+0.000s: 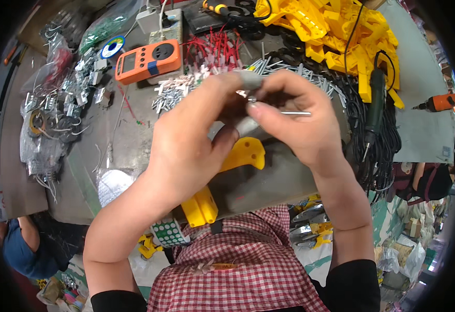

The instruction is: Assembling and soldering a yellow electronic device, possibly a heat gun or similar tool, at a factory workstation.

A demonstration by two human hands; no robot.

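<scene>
Both of my hands meet above the near middle of the bench, fingertips close together. My right hand [303, 117] is closed in a pinch, and a thin metal rod [296, 113] sticks out of it to the right. My left hand [191, 130] is curled beside it, with grey coverings on some fingers; what its fingers hold is hidden. Between the fingertips shows a small shiny metal piece [252, 99]. Under my left hand is a yellow plastic housing [245, 154], partly covered by that hand. Its lower part reaches past the bench edge; whether the hand touches it I cannot tell.
Behind my hands lie a pile of metal rods [274, 66], red wires [214, 49] and an orange multimeter [149, 61]. Yellow housings [336, 31] are heaped at far right, near a dark green corded tool [375, 99]. Small metal parts [74, 104] cover the left side.
</scene>
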